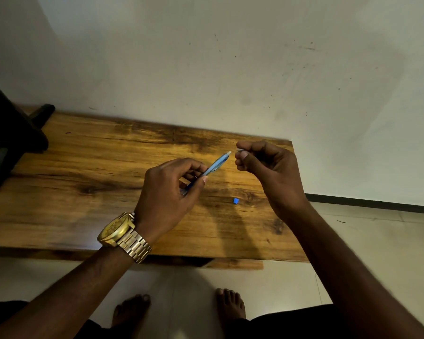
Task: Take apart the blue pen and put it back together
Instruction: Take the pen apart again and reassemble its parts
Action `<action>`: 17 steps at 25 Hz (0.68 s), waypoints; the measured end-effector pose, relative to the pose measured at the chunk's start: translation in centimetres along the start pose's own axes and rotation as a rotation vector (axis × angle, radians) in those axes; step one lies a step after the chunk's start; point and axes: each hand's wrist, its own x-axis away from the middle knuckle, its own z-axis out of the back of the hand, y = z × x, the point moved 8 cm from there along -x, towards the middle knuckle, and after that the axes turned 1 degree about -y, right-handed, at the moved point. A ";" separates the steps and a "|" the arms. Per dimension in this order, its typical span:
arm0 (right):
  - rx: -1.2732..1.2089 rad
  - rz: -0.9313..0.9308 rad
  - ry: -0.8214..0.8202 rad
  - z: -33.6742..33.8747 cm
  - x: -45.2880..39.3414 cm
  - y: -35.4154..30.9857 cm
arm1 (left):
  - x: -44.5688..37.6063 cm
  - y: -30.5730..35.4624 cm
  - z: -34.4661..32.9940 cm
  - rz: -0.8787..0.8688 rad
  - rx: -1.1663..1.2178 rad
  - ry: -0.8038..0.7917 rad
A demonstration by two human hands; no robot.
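My left hand (171, 187), with a gold watch on its wrist, grips the blue pen barrel (217, 163) above the wooden table (83, 204). The barrel slants up and to the right, its pale open end toward my right hand (267, 165). That hand pinches a small whitish pen part (239, 150) between thumb and fingers, a short gap from the barrel's end; most of the part is hidden. A tiny blue pen piece (235, 201) lies loose on the table below my right hand.
A dark stand or furniture leg (12, 140) rests on the table's left end. A pale wall runs behind the table, whose right edge sits just past my right hand. My bare feet (181, 309) are on the tiled floor below.
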 end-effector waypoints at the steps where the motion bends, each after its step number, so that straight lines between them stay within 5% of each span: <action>1: 0.003 -0.001 -0.008 -0.2 0.0 0.0 | 0.0 0.0 0.0 0.000 -0.007 0.001; 17: 0.197 0.046 -0.145 -1.2 -0.1 0.2 | 0.0 0.3 0.2 -0.033 -0.124 -0.036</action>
